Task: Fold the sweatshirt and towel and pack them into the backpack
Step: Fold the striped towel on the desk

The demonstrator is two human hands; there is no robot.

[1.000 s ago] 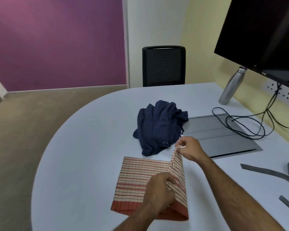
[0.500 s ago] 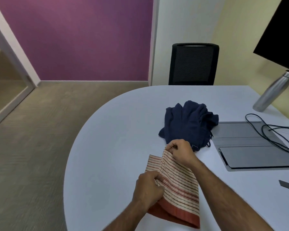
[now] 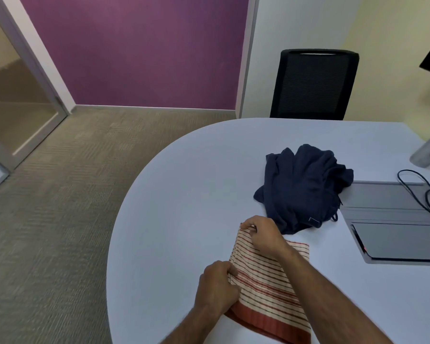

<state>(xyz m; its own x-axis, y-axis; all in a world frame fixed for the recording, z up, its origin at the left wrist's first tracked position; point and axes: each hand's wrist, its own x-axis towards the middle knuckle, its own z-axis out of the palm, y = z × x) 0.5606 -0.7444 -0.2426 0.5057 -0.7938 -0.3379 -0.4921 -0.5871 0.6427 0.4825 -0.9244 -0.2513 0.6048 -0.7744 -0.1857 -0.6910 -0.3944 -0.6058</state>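
I see the striped towel (image 3: 266, 286) lying folded on the white table (image 3: 184, 194), near its front edge; my left hand (image 3: 215, 289) pinches its left edge, and my right hand (image 3: 263, 234) pinches the far left corner. The blue sweatshirt (image 3: 301, 187) sits crumpled just behind the towel; a black chair (image 3: 313, 83) stands beyond the table.

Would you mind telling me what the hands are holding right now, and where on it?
Both grip the striped towel: the left hand pinches its left edge, the right hand its far left corner.
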